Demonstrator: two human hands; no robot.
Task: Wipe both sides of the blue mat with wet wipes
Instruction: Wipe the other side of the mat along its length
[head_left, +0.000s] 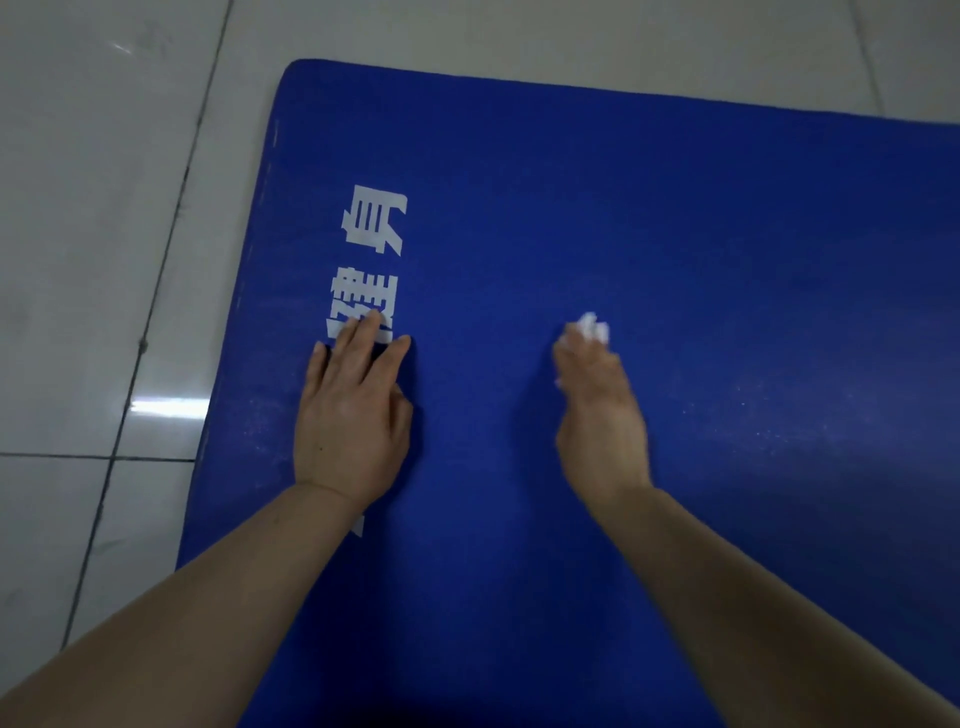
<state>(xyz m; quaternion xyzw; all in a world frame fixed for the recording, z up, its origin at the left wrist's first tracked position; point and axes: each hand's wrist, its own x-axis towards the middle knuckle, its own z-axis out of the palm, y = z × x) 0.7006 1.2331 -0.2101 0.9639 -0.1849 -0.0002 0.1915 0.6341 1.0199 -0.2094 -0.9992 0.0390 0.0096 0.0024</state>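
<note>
Head view shows the blue mat lying flat on the tiled floor, printed side up, with white lettering near its left edge. Left hand rests flat on the mat, fingers straight, steadying it. Right hand has its fingers curled round a bunched wet wipe, pressing it to the surface. Judgement: the mat looks thin, light and pliable, likely to creep under rubbing; for turning over, the rounded far corner or left edge offers the best hold.

Two bare, sleeveless forearms
</note>
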